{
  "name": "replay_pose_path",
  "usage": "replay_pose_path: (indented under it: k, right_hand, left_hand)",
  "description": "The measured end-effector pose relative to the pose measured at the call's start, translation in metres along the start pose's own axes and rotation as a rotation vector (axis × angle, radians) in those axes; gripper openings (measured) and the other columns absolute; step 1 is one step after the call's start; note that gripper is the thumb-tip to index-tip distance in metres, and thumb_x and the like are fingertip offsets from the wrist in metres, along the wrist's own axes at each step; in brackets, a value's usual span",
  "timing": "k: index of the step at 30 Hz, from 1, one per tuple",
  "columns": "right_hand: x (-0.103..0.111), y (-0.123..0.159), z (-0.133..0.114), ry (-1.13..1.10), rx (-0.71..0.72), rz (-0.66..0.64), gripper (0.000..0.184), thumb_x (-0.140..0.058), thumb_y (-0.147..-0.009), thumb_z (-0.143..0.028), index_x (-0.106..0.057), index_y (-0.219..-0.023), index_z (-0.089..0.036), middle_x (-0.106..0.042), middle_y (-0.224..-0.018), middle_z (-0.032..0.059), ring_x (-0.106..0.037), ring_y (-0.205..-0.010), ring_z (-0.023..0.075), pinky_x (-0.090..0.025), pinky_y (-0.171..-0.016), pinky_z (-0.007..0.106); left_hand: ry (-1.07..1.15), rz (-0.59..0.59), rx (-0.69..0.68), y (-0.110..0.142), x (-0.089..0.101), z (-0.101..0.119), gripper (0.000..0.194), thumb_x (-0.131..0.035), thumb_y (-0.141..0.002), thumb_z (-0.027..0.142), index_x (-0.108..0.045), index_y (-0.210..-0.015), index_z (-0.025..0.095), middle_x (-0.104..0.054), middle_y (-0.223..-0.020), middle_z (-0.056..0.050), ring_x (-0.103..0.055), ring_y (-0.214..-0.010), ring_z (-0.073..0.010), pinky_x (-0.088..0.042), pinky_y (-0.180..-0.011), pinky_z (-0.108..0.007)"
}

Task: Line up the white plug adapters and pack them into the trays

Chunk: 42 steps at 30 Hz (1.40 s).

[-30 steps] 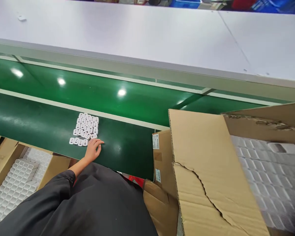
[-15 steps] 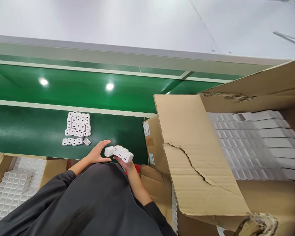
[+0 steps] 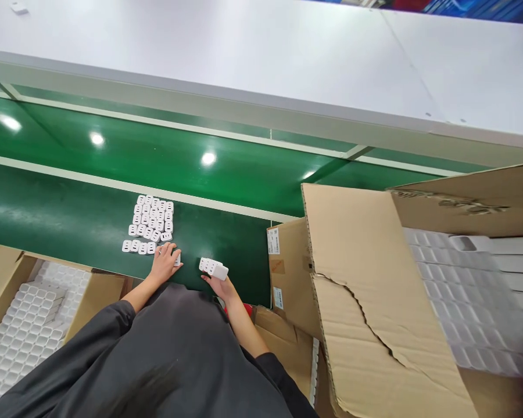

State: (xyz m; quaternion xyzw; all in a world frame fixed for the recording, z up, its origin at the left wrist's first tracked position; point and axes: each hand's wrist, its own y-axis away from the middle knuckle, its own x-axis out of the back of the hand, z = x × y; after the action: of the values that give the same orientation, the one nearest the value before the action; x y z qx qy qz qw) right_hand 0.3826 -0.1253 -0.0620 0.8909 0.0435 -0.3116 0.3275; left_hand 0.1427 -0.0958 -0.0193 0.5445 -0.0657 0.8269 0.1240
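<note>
My left hand point(image 3: 164, 264) is down on the green work surface at the right end of the nearest row. Its fingers are closed around a white USB charger block point(image 3: 177, 262), partly hidden by them. Beside it stand more white charger blocks point(image 3: 146, 219), in close rows with their port faces up. Further right, my right hand point(image 3: 219, 285) is closed on a short stack of white charger blocks point(image 3: 209, 265) held above the surface; the one nearest me shows a blank side.
At right, a large open carton point(image 3: 353, 278) holds rows of white pieces point(image 3: 453, 290); its torn flap leans toward me. Another open box point(image 3: 81, 302) with white pieces is at lower left. A white shelf point(image 3: 244, 52) spans the far side above the green surface point(image 3: 226, 232).
My left hand has moved left, away from the stack, with a charger block to the end of the near row. My right hand still holds its stack. The view has shifted and tilted.
</note>
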Motion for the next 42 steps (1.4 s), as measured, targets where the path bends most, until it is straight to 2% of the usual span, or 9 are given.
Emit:
replay_pose_path:
  k: [7,12,15,20,25,28,33,39,42]
  right_hand:
    - [-0.017,-0.018,0.000,0.009,-0.092,-0.065,0.050,-0.077,-0.069,-0.044,-0.064,-0.114,-0.028,-0.072,-0.109,0.0045,-0.068,-0.092,0.0223,-0.054,-0.084,0.039]
    - [-0.037,-0.038,0.000,0.001,-0.152,-0.149,0.044,-0.074,-0.075,-0.048,-0.066,-0.110,-0.024,-0.073,-0.106,0.0070,-0.070,-0.096,0.0237,-0.055,-0.087,0.039]
    - [-0.042,-0.048,0.003,0.018,-0.202,-0.180,0.041,-0.071,-0.081,-0.047,-0.066,-0.112,-0.021,-0.073,-0.102,0.0078,-0.071,-0.091,0.0223,-0.056,-0.087,0.040]
    - [-0.023,-0.060,0.000,0.091,-0.220,-0.107,0.031,-0.062,-0.095,-0.039,-0.062,-0.115,-0.015,-0.069,-0.102,0.0058,-0.068,-0.084,0.0160,-0.058,-0.077,0.035]
    - [0.001,-0.061,-0.006,0.134,-0.191,-0.036,0.028,-0.060,-0.097,-0.038,-0.062,-0.113,-0.014,-0.066,-0.104,0.0053,-0.066,-0.085,0.0151,-0.058,-0.074,0.032]
    - [-0.002,-0.061,-0.003,0.143,-0.180,-0.036,0.028,-0.060,-0.097,-0.037,-0.062,-0.114,-0.015,-0.066,-0.105,0.0055,-0.066,-0.087,0.0157,-0.058,-0.076,0.033]
    - [-0.019,-0.060,0.002,0.163,-0.189,-0.085,0.029,-0.060,-0.097,-0.038,-0.062,-0.115,-0.015,-0.066,-0.106,0.0058,-0.066,-0.088,0.0158,-0.058,-0.078,0.034]
    - [-0.028,-0.051,0.001,0.214,-0.190,-0.101,0.029,-0.061,-0.097,-0.038,-0.063,-0.115,-0.015,-0.068,-0.106,0.0060,-0.066,-0.086,0.0154,-0.058,-0.077,0.034]
    - [-0.025,-0.048,-0.007,0.237,-0.161,-0.087,0.027,-0.065,-0.092,-0.034,-0.066,-0.112,-0.016,-0.070,-0.107,0.0070,-0.068,-0.090,0.0171,-0.058,-0.078,0.034]
  left_hand:
    - [-0.107,0.085,0.100,0.001,0.006,-0.020,0.043,-0.061,-0.089,0.031,-0.057,-0.130,0.021,-0.053,-0.135,-0.020,-0.041,-0.132,-0.0396,-0.029,-0.108,-0.060]
    - [-0.036,-0.021,-0.108,-0.003,0.011,-0.011,0.063,-0.069,-0.083,0.043,-0.050,-0.141,0.026,-0.056,-0.138,-0.012,-0.045,-0.133,-0.0322,-0.033,-0.110,-0.047]
    - [-0.012,-0.072,-0.179,-0.007,0.009,-0.005,0.054,-0.065,-0.088,0.041,-0.052,-0.138,0.027,-0.062,-0.133,-0.009,-0.049,-0.130,-0.0279,-0.034,-0.109,-0.044]
    - [-0.049,-0.060,-0.116,-0.014,0.007,-0.008,0.035,-0.059,-0.093,0.035,-0.061,-0.125,0.024,-0.066,-0.123,-0.010,-0.053,-0.122,-0.0307,-0.034,-0.104,-0.049]
    - [-0.089,-0.058,-0.062,-0.024,0.008,-0.011,0.031,-0.063,-0.086,0.025,-0.066,-0.117,0.024,-0.066,-0.115,-0.013,-0.052,-0.118,-0.0341,-0.036,-0.101,-0.052]
    - [-0.095,-0.053,-0.050,-0.028,0.009,-0.008,0.041,-0.063,-0.085,0.023,-0.062,-0.126,0.022,-0.062,-0.122,-0.015,-0.049,-0.120,-0.0361,-0.035,-0.100,-0.053]
    - [-0.052,-0.097,-0.147,-0.023,0.010,0.000,0.061,-0.070,-0.084,0.038,-0.050,-0.141,0.025,-0.060,-0.135,-0.010,-0.044,-0.130,-0.0341,-0.031,-0.106,-0.049]
    - [-0.024,-0.137,-0.198,-0.018,0.009,0.005,0.054,-0.067,-0.087,0.048,-0.054,-0.134,0.025,-0.067,-0.123,-0.007,-0.050,-0.123,-0.0295,-0.034,-0.100,-0.044]
    - [-0.041,-0.137,-0.198,-0.020,0.011,0.006,0.045,-0.069,-0.084,0.045,-0.060,-0.125,0.026,-0.067,-0.118,-0.006,-0.052,-0.118,-0.0286,-0.034,-0.101,-0.044]
